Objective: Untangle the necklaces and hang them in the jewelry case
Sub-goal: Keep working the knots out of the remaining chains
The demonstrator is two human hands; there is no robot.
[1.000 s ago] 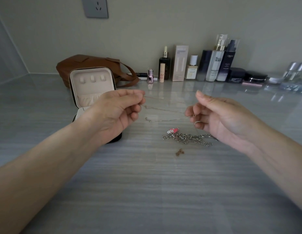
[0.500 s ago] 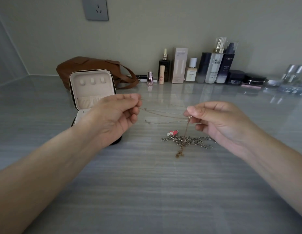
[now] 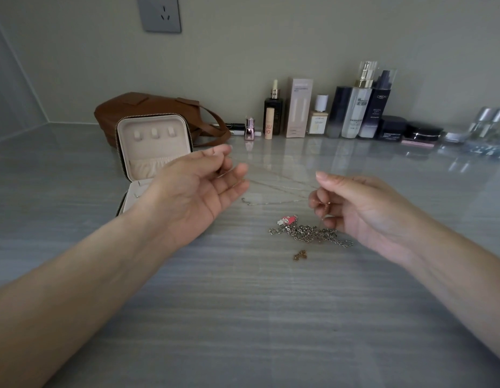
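Note:
An open jewelry case (image 3: pixel 153 147) stands at the left, its cream lid upright with three hooks. My left hand (image 3: pixel 198 189) hovers in front of it with palm up and fingers spread loosely; a thin necklace chain (image 3: pixel 282 186) runs from across its fingers to my right hand (image 3: pixel 363 211). My right hand's curled fingers pinch a thin gold chain. Below the hands, a chunky silver chain (image 3: pixel 310 233) with a pink charm (image 3: pixel 285 220) lies bunched on the table. A small gold pendant (image 3: pixel 300 255) lies just in front of it.
A brown leather bag (image 3: pixel 125 107) sits behind the case. Several cosmetic bottles, boxes and jars (image 3: pixel 355 113) line the back wall to the right. The grey striped tabletop (image 3: pixel 243 317) stretches toward me.
My left hand has loosened from a pinch to spread fingers. My right hand turned palm inward and dropped slightly. The gold chain that hung down to the pendant has slackened.

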